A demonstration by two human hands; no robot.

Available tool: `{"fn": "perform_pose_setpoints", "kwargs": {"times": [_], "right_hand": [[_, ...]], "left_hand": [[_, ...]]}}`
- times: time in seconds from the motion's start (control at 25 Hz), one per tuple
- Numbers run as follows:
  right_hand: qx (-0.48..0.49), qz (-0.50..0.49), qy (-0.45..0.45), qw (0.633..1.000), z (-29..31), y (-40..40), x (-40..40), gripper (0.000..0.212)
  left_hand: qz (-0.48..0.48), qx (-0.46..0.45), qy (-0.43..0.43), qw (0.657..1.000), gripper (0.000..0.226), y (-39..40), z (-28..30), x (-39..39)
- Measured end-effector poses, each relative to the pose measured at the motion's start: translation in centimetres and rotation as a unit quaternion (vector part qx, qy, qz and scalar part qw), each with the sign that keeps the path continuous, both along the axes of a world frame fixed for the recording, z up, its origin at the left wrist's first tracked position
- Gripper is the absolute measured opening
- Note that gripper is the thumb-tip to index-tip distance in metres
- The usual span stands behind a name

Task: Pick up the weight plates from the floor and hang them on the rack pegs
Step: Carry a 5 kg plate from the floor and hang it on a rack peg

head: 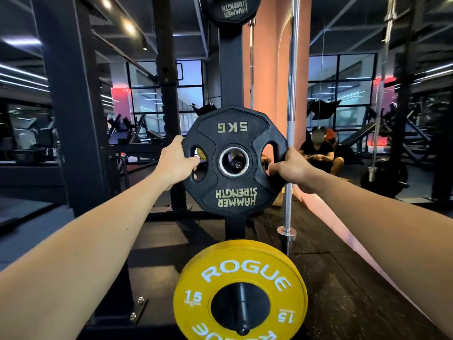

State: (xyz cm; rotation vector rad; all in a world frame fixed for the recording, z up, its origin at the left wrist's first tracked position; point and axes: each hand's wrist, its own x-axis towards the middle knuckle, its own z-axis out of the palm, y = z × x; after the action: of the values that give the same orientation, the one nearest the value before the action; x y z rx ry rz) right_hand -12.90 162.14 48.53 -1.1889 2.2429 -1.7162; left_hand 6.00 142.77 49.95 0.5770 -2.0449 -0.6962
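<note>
Both hands grasp the black 5 kg plate (234, 160) between them, the left hand (177, 163) curled into its left grip slot and the right hand (290, 166) into the right one. The plate's centre hole sits around the rack peg (237, 165). Below the hands, a yellow 15 plate (240, 273) hangs on a lower peg (241, 307).

5 kg plate (234, 161) mid-frame on rack peg (236, 164), left hand (177, 163) and right hand (289, 168) at its sides; 15 plate (240, 290) below on lower peg (242, 307); barbell (291, 114) upright right of rack post (230, 69).
</note>
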Motion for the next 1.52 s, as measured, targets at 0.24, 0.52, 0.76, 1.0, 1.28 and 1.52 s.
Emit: {"fn": "perform_pose_setpoints", "kwargs": {"times": [0.24, 0.52, 0.76, 1.0, 1.28, 1.52], "right_hand": [[-0.006, -0.005, -0.015, 1.0, -1.0, -1.4, -2.6, 0.037], [-0.016, -0.03, 0.027, 0.999, -1.3, -5.5, -7.3, 0.052], [-0.015, -0.039, 0.042, 0.998, -0.9, -9.1, -11.0, 0.043], [0.008, -0.046, 0.015, 0.999, -1.1, -12.3, -14.2, 0.04], [0.018, -0.048, -0.001, 0.999, -1.3, -14.0, -16.5, 0.055], [0.018, -0.062, -0.007, 0.998, -1.9, -13.5, -14.6, 0.049]], "left_hand": [[-0.015, -0.002, -0.007, 1.0, 0.029, -1.7, -1.2, -3.4], [-0.019, -0.002, 0.055, 0.998, 0.033, -6.6, -2.9, -8.4], [-0.03, 0.009, 0.066, 0.997, 0.035, -10.1, -3.3, -12.5], [-0.02, 0.006, 0.035, 0.999, 0.038, -12.9, -2.5, -15.7], [-0.014, 0.018, 0.019, 1.0, 0.042, -14.3, -2.4, -17.5], [0.015, 0.01, -0.101, 0.995, 0.054, -13.4, -2.0, -16.3]]}}
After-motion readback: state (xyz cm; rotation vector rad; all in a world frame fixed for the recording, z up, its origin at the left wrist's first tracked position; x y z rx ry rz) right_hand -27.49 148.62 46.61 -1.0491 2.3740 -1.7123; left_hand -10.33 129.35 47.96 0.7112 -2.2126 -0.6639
